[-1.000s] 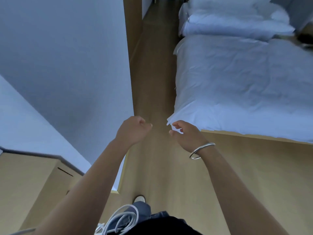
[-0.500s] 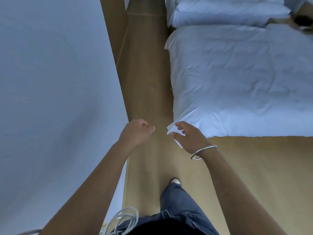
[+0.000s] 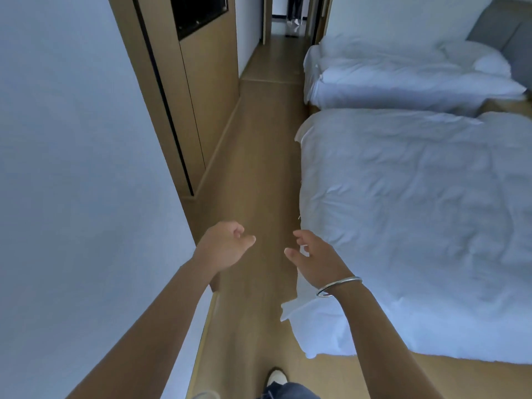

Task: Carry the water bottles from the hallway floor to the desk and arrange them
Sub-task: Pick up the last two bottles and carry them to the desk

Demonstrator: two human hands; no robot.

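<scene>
Hotel-style bedroom: two beds, near bed [image 3: 417, 220] and far bed [image 3: 403, 79], white bedding, wood floor [image 3: 259, 156], wooden wall panel [image 3: 201, 96], hallway [image 3: 285, 47] beyond.

From my feed the far doorway shows only a person's legs [image 3: 294, 8], cut off by the top edge; the dark panel [image 3: 201, 10] on the left cabinet runs out of the top too; the near bed [image 3: 417, 226] and far bed [image 3: 403, 79] both run off the right edge; my right forearm hides part of the near bed's corner; the shoe [image 3: 277, 378] is cut off at the bottom; whether any bottles stand in the hallway [image 3: 283, 44] I cannot tell at that size.
</scene>
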